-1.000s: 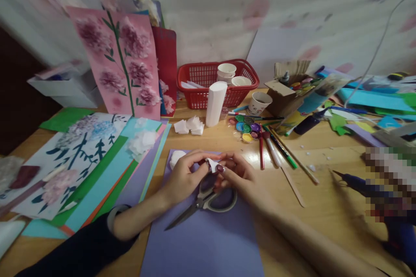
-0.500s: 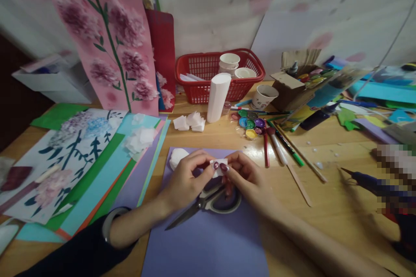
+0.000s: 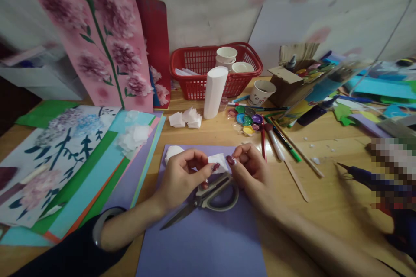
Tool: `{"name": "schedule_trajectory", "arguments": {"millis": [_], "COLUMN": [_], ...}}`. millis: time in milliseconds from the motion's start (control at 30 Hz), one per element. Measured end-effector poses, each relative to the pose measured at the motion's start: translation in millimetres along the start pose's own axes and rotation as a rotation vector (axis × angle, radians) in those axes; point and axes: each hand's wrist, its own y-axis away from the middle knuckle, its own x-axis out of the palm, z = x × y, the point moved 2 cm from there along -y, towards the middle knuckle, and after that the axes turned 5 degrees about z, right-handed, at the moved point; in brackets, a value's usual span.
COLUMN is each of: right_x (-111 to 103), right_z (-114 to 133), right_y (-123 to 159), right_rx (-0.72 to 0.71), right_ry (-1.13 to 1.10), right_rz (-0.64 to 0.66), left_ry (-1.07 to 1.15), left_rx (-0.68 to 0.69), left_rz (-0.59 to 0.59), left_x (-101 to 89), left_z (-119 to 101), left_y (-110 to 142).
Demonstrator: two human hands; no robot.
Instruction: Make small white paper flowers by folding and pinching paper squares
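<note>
Pale wood forms the bench (image 3: 325,214) under both hands. Beyond them and to the left stands a pink flower picture (image 3: 134,103); below them lies a purple sheet (image 3: 201,246), reaching toward the person. A red plastic basket (image 3: 195,89) sits beyond the hands, with an upright white paper roll (image 3: 214,95) before it.

The left hand (image 3: 182,173) and right hand (image 3: 253,171) are slightly apart above the sheet. Left thumb and fingers pinch one side of a small paper piece; right fingertips are at its other side, though whether they grip it I cannot tell.

Just beneath the hands, scissors (image 3: 196,203) rest on the sheet, unheld, their blades pointing near-left and handles far-right, the long axis slanting between. Partly behind the left hand is a white wad (image 3: 173,152); farther off, loose folded papers (image 3: 186,117) lie beside the roll.

Smallest is the white paper piece (image 3: 218,162) between the hands, its long axis running roughly side to side, dipping rightward. It seems partway through handling: already separate, but not set down. The loose papers also look separate, and none appears attached to the purple sheet.
</note>
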Motion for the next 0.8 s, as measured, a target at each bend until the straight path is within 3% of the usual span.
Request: {"name": "schedule_trajectory", "arguments": {"millis": [67,133,267,367,467,800], "right_x": [-2.4,-2.6,0.9,2.9,3.5,4.6], "right_z": [5.2,10.8,16.8,17.4,16.3,7.9], "right_y": [2.7,4.2,4.8,5.0,5.1,5.3], "right_rx": [-0.073,-0.111,-0.039,-0.005,-0.026,0.055], "right_ry": [0.118,0.221,0.252,0.221,0.198,0.049], "right_rz": [0.02,0.128,0.39,0.492,0.526,0.467], "left_ry": [-0.033,-0.039,0.096,0.158,0.165,0.155], "left_rx": [0.015,0.015,-0.092,-0.145,-0.142,-0.142], "left_rz": [0.019,0.065,0.25,0.366,0.381,0.379], "left_x": [-0.4,0.2,6.3,10.9,11.1,9.3], "left_z": [1.3,1.8,-1.0,-4.3,-4.2,-0.3], "left_y": [1.0,2.1,5.2,7.2,6.9,4.7]}}
